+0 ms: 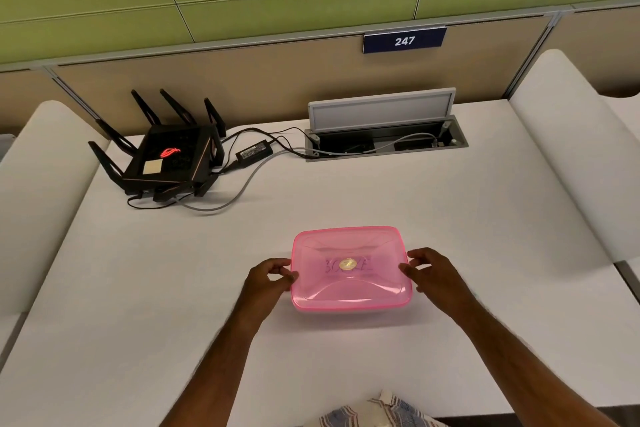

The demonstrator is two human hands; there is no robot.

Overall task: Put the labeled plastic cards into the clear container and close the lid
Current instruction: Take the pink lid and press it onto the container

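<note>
between the two hands, on the white table: the clear container with its pink lid seated on top. left hand at the lid's left edge, fingers curled, fingertips touching the rim. right hand at the right edge, fingers bent onto the rim; firm grip or light touch, cannot tell. faint lettering and a round gold sticker through the lid; cards not clearly visible. well beyond the left hand, a black router; beyond the right hand, an open cable hatch.
</note>
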